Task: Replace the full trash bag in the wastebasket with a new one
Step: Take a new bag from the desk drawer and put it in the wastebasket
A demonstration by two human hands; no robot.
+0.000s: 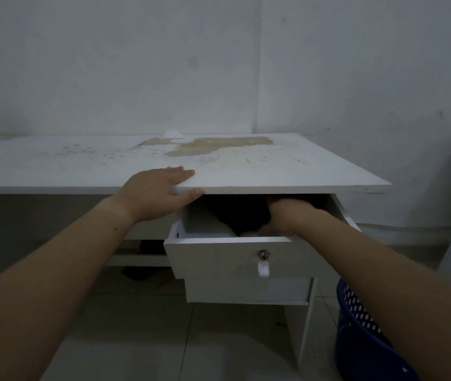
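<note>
Here, in dim light, a person leans over a white desk (246, 171) whose top is stained with a tan, peeling patch (210, 145) toward the back edge by the wall. The left hand (155, 192) lies at the desk's front edge, palm down, its fingers (180, 173) held close together and flat on the top while the thumb (191, 194) hooks under the edge. Just below, the top drawer (227, 257) stands pulled out, a small metal lock (262, 254) and a white knob (263, 270) on its front panel. The right hand (287, 218) reaches down inside the drawer on its right side, and its fingers are hidden in the shadow under the desktop, so I cannot tell whether they are spread, closed or gripping anything. Beside that hand, something black (242, 215) fills the middle of the drawer, too dark to name with confidence; pale material (207, 222) lies to its left. A second drawer (249, 291) under the open one is closed. The blue wastebasket (356, 325), with a perforated wall, stands on the tiled floor (136, 339) just right of the desk's side panel, partly hidden behind the right forearm, and I cannot tell from here what is inside it.
</note>
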